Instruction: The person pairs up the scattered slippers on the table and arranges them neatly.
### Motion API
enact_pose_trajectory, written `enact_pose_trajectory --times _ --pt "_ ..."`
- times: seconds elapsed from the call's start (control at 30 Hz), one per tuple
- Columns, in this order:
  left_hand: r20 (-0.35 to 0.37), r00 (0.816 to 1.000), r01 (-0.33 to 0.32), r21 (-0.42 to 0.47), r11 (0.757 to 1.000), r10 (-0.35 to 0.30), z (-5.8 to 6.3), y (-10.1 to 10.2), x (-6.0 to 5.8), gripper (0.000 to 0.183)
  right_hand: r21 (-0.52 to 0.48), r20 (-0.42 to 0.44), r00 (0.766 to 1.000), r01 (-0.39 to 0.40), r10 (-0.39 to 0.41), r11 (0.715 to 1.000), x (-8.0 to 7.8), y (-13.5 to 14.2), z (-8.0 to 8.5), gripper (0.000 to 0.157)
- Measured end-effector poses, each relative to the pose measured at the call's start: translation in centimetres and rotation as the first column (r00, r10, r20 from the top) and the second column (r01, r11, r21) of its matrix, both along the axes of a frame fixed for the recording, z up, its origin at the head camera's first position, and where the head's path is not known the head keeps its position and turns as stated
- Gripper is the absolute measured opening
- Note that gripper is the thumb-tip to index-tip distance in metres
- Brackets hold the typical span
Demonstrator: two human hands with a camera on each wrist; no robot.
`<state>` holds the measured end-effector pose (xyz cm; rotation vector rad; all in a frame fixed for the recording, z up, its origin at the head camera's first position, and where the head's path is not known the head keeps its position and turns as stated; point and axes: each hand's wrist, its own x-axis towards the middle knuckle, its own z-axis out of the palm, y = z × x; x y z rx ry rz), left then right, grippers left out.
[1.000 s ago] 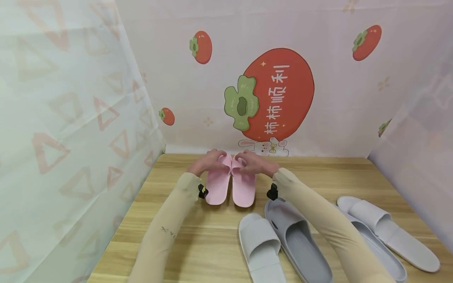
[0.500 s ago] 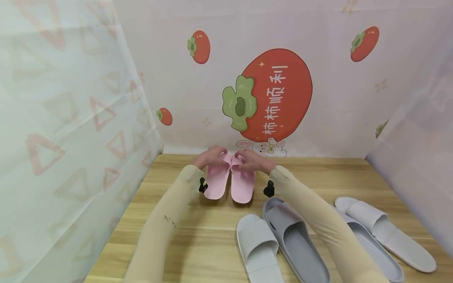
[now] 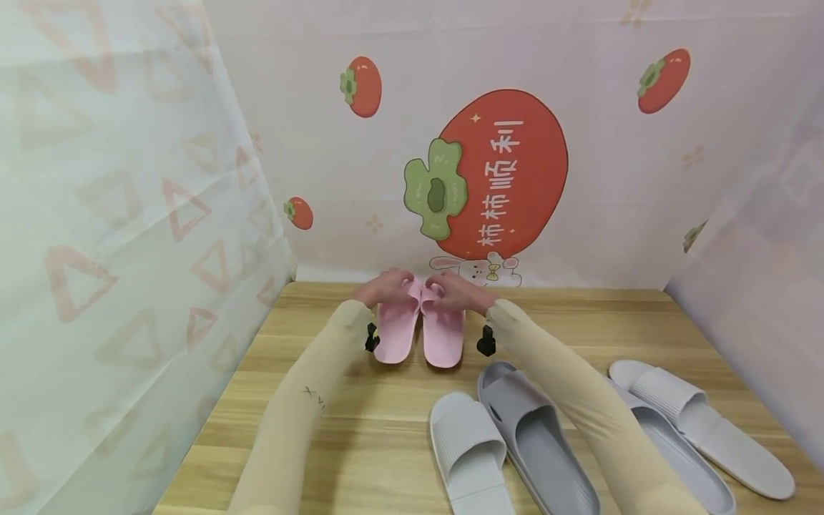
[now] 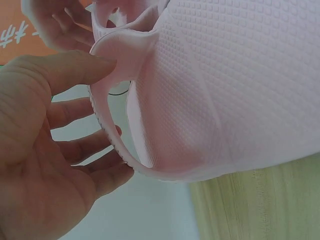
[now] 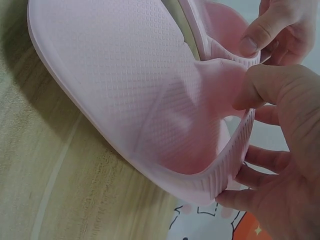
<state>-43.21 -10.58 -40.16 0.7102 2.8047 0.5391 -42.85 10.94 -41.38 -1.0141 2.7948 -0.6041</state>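
Note:
Two pink slippers stand side by side near the back of the wooden surface, heels toward me. My left hand [image 3: 386, 287] grips the left pink slipper [image 3: 395, 332] by its strap, and my right hand [image 3: 458, 292] grips the right pink slipper [image 3: 444, 340] likewise. In the left wrist view, the thumb presses the inner side of the strap [image 4: 127, 47] while the other fingers lie along its outside. The right wrist view has the right thumb tucked at the strap [image 5: 227, 82], fingers spread along its ribbed edge. The slippers' toe ends are partly hidden by the hands.
A light grey slipper [image 3: 466, 440] and a darker grey one [image 3: 547, 443] lie at the front centre-right. Another grey slipper [image 3: 682, 458], partly behind the right sleeve, and a light grey one [image 3: 740, 443] lie farther right. A persimmon-print backdrop [image 3: 360, 157] rises behind.
The pink slippers' heels have shifted slightly away from me, toward the back wall, with both hands staying on the straps. The grey slippers have not moved.

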Motion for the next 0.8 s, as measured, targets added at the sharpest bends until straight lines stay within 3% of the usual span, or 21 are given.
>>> enact_pose_trajectory --times 0.27,0.8 --pt "0.006 0.999 -0.041 -0.003 0.999 0.041 -0.1 -0.2 -0.5 0.065 -0.025 -0.010 1.000 0.021 -0.021 0.999 -1.2 -0.9 -0.8 0.049" --pt "0.024 0.996 -0.082 0.021 0.996 0.082 -1.6 -0.1 -1.8 0.066 -0.073 0.022 0.999 0.038 -0.037 0.997 -2.3 -1.1 -1.8 0.047"
